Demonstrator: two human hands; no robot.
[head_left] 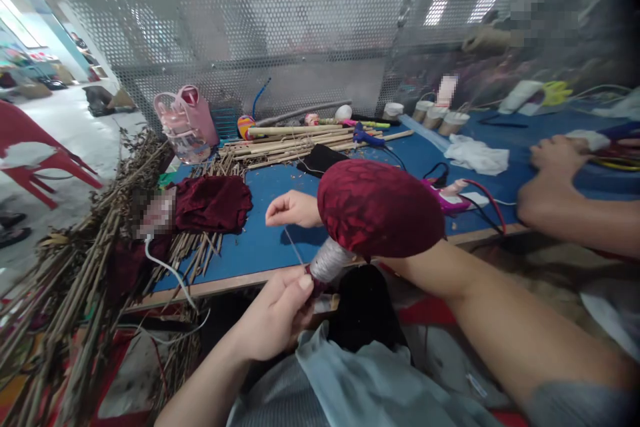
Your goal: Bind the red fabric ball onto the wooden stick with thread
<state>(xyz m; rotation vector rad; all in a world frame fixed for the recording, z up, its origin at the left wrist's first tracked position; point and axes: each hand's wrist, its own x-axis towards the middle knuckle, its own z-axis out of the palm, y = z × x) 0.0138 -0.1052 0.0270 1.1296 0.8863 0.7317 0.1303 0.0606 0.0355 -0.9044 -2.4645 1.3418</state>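
Observation:
In front of me is a mushroom-shaped piece, its rounded cap covered in dark red cloth (380, 208). Whitish, shiny thread (330, 260) is wound in a thick band around its stem. My left hand (280, 303) is closed around the lower end of the stem, where some dark red shows at the fingers. Beyond the cap, my right hand (294, 208) is pinched closed at the end of a taut strand (294, 245) that runs down to the stem. The cap hides my right wrist.
Dark red cloth (215, 203) and bundled dry stalks (95, 233) lie left. Wooden sticks (280, 140), a blue glue gun (367, 135) and a pink bottle (185, 127) sit farther back on the blue table (270, 180). At right is a co-worker's arm (575, 200).

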